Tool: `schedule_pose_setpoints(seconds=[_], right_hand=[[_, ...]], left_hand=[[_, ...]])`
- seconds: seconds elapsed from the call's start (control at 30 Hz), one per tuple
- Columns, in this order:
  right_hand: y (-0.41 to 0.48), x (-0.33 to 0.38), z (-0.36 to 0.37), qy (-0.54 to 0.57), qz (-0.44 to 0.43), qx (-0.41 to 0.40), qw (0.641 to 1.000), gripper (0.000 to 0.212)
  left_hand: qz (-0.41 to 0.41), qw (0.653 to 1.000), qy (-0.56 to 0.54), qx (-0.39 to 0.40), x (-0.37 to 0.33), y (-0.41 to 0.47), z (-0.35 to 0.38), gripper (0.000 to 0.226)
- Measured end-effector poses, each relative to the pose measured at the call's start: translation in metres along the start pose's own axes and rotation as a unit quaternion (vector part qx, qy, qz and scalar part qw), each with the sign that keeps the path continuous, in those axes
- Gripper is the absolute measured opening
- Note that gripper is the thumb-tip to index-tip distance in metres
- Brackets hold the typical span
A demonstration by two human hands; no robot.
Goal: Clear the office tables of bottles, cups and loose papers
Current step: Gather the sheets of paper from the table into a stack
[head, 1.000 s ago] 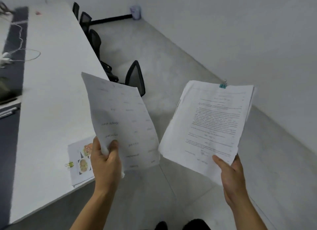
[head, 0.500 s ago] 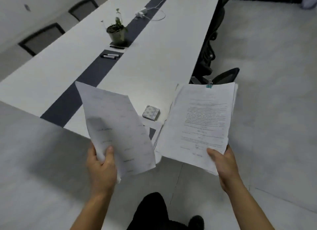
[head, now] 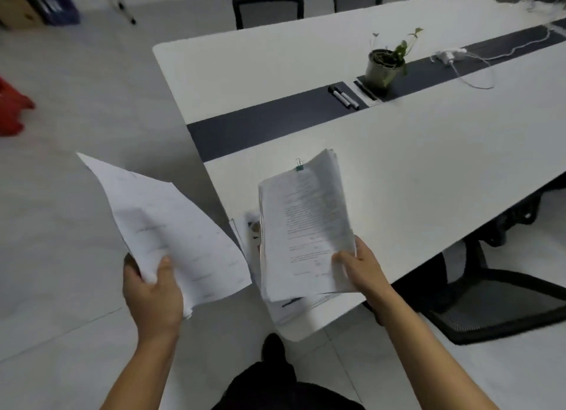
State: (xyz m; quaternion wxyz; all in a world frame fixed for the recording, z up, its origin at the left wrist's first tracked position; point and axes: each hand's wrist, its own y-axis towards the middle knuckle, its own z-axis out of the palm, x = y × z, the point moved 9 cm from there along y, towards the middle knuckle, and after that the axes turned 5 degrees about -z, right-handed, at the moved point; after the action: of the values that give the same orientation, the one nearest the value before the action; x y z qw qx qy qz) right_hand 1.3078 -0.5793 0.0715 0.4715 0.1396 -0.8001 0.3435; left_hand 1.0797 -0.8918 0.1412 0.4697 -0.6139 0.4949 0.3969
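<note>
While you stand at the white table (head: 398,152) corner, clipped stack (head: 306,226) pinched under rt hand (head: 364,269) thumb, loose sheets (head: 171,235) under lt hand (head: 153,290) thumb: square both piles together before lifting the papers beneath (head: 294,310). Those are mostly hidden; fingers behind unseen, text blurred.

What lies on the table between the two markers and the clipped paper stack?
Head view: past the markers, only dark centre strip and bare white tabletop before the clipped paper stack.
</note>
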Motion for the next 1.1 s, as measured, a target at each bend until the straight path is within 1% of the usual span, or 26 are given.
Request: schedule_pose_setpoints(seconds=[0.1,0.2,0.27,0.3,0.37,0.4,0.43,0.53,0.57,0.63,0.67,0.7,0.73,0.77,0.8,0.83,0.87,0.9,0.93,0.97,1.03,1.07,1.1], right_hand=[[0.026,0.015,0.016,0.010,-0.017,0.055,0.998,0.031],[0.047,-0.009,0.026,-0.002,0.010,0.094,0.995,0.028],[0.065,-0.041,0.029,-0.075,0.038,0.098,0.992,0.029],[0.073,-0.059,0.031,-0.143,0.044,0.111,0.982,0.032],[0.086,-0.088,0.031,-0.273,0.054,0.133,0.951,0.038],[0.090,-0.099,0.029,-0.298,0.065,0.135,0.943,0.037],[0.093,-0.105,0.027,-0.301,0.070,0.136,0.941,0.034],[0.093,-0.105,0.022,-0.323,0.067,0.149,0.932,0.034],[0.092,-0.103,0.019,-0.342,0.056,0.152,0.926,0.038],[0.088,-0.083,0.011,-0.361,0.004,0.138,0.922,0.055],[0.085,-0.069,0.005,-0.332,-0.020,0.132,0.934,0.065],[0.080,-0.053,-0.001,-0.261,-0.026,0.137,0.955,0.072],[0.074,-0.038,-0.005,-0.143,-0.004,0.156,0.977,0.077],[0.067,-0.023,-0.007,-0.009,0.033,0.187,0.982,0.079],[0.059,-0.007,-0.008,0.109,0.068,0.225,0.966,0.079],[0.053,0.007,-0.012,0.188,0.092,0.258,0.943,0.078],[0.047,0.021,-0.018,0.223,0.095,0.287,0.927,0.077],[0.044,0.031,-0.024,0.227,0.080,0.310,0.920,0.075],[0.042,0.040,-0.031,0.220,0.061,0.323,0.919,0.069],[0.043,0.045,-0.039,0.210,0.039,0.313,0.925,0.059],[0.051,0.053,-0.054,0.213,-0.023,0.250,0.944,0.033],[0.055,0.058,-0.063,0.215,-0.062,0.204,0.953,0.026],[0.058,0.064,-0.071,0.202,-0.112,0.156,0.960,0.023]], left_hand=[[-0.008,0.999,-0.020,-0.023,-0.007,0.002,0.000,0.027],[-0.015,0.999,-0.034,-0.037,-0.010,-0.006,0.001,0.031],[-0.021,0.998,-0.038,-0.045,-0.008,-0.016,0.003,0.033],[-0.026,0.998,-0.041,-0.050,-0.006,-0.022,0.003,0.034],[-0.034,0.996,-0.046,-0.062,-0.004,-0.037,0.004,0.036],[-0.034,0.996,-0.048,-0.067,-0.005,-0.045,0.004,0.035],[-0.034,0.996,-0.051,-0.071,-0.006,-0.053,0.005,0.034],[-0.043,0.994,-0.049,-0.087,-0.005,-0.073,0.011,0.031],[-0.047,0.994,-0.052,-0.086,-0.006,-0.078,0.015,0.031],[-0.052,0.994,-0.063,-0.068,-0.013,-0.086,0.029,0.032],[-0.055,0.994,-0.077,-0.051,-0.017,-0.089,0.039,0.033],[-0.059,0.993,-0.093,-0.028,-0.020,-0.093,0.051,0.033],[-0.065,0.992,-0.106,-0.001,-0.024,-0.097,0.063,0.032],[-0.069,0.991,-0.113,0.030,-0.030,-0.102,0.077,0.032],[-0.074,0.989,-0.115,0.062,-0.034,-0.107,0.091,0.032],[-0.078,0.986,-0.113,0.095,-0.039,-0.112,0.104,0.032],[-0.083,0.982,-0.111,0.126,-0.043,-0.117,0.117,0.032],[-0.088,0.978,-0.109,0.155,-0.046,-0.122,0.128,0.032],[-0.093,0.973,-0.103,0.182,-0.049,-0.127,0.137,0.033],[-0.095,0.969,-0.091,0.207,-0.050,-0.131,0.146,0.033],[-0.098,0.963,-0.063,0.243,-0.046,-0.138,0.157,0.033],[-0.103,0.961,-0.052,0.251,-0.041,-0.140,0.159,0.034],[-0.108,0.960,-0.042,0.254,-0.035,-0.141,0.160,0.036]])
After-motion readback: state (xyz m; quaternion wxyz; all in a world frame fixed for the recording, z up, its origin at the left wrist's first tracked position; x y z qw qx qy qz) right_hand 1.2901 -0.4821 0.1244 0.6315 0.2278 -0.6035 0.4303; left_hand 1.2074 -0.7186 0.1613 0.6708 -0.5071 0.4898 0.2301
